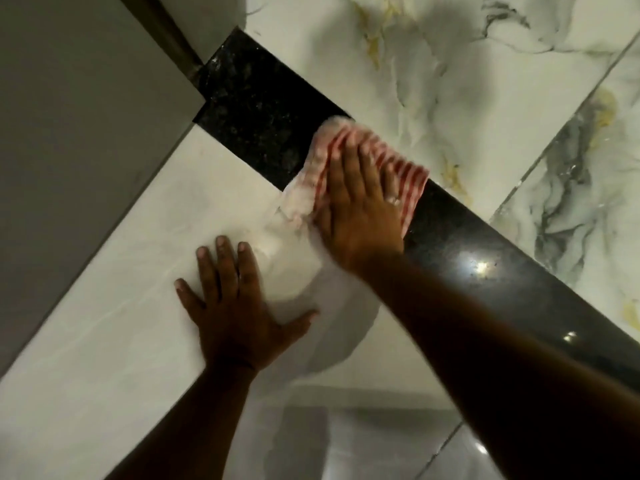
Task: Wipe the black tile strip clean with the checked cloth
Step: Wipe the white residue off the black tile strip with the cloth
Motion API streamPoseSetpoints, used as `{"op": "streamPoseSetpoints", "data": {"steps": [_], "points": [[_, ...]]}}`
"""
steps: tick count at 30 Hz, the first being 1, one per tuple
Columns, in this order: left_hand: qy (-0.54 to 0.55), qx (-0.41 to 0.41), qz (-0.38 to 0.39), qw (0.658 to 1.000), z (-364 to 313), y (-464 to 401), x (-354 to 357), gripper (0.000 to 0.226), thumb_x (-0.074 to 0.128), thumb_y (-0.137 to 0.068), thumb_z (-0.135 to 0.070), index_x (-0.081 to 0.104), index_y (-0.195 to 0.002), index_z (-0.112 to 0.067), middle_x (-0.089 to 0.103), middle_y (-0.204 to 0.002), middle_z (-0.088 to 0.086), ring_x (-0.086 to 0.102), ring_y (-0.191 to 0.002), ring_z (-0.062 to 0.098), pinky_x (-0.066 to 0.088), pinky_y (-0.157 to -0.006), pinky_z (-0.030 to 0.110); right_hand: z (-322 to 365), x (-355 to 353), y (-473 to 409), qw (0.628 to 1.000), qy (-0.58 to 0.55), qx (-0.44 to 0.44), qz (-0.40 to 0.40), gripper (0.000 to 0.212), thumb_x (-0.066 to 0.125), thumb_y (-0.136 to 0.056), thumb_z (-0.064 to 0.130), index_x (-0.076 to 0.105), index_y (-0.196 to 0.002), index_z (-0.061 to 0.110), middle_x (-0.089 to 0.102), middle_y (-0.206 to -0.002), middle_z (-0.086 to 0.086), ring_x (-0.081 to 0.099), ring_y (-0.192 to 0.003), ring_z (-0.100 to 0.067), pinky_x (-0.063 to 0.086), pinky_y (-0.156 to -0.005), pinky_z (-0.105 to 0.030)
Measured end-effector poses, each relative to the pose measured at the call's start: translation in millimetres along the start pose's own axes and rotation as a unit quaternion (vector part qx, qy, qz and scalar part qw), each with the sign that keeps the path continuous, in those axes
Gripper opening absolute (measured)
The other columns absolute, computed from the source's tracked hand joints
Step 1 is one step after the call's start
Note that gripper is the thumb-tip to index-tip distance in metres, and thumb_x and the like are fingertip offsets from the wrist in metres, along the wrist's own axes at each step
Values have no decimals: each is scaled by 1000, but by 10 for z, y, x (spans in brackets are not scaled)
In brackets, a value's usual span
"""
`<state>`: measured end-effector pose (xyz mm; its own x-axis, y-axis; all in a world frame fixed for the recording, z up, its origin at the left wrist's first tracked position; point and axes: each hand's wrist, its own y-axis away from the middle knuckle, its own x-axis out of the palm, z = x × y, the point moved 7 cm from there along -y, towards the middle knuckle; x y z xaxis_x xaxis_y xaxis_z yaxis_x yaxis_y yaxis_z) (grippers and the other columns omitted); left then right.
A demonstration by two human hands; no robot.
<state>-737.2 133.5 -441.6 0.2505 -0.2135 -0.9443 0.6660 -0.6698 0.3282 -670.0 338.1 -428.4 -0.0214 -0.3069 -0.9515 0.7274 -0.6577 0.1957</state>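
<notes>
My right hand (360,209) lies flat on the checked cloth (349,168), palm down, fingers (346,157) stretched out and close together, pointing toward twelve o'clock; they press the cloth rather than clutch it, so nothing is gripped; a pale ring shows on one finger. The cloth is red and white, bunched and a little blurred; it sits across the black tile strip (263,109), about midway along what I can see of it, with its pale lower corner spilling off the strip's edge at about seven o'clock onto the white tile (138,258). The strip runs as a diagonal band from about eleven o'clock down to four o'clock; the stretch toward eleven o'clock carries pale specks and smears; the stretch toward four o'clock is glossy, with bright glints of light on it. My left hand (235,306) rests on the white tile at about seven o'clock from the cloth, near it but apart; it is open, palm down, fingers spread, holding nothing. Beyond the strip, toward one o'clock, lies marbled tile (467,81) veined in grey and yellow; a plain grey panel (69,116) fills the ten o'clock side.
</notes>
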Motion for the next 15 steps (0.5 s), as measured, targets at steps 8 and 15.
{"op": "streamPoseSetpoints", "data": {"steps": [8, 15], "points": [[-2, 4, -1, 1000, 28, -1, 48, 139, 27, -61, -106, 12, -162, -13, 8, -171, 16, 1, -158, 38, 3, -116, 73, -1347, -197, 349, 988, -20, 151, -13, 75, 10, -98, 55, 12, -157, 7, 9, -165, -16, 4, -152, -28, 1, -123, -48], [-6, 0, -13, 1000, 66, 6, 81, 138, 31, -61, -105, 4, -163, -16, 1, -171, 14, -5, -158, 35, 1, -117, 73, -688, 113, 1304, 994, -28, 108, 21, 67, 22, -102, 46, 10, -156, 7, 5, -163, -16, -3, -151, -33, -5, -122, -49]]}}
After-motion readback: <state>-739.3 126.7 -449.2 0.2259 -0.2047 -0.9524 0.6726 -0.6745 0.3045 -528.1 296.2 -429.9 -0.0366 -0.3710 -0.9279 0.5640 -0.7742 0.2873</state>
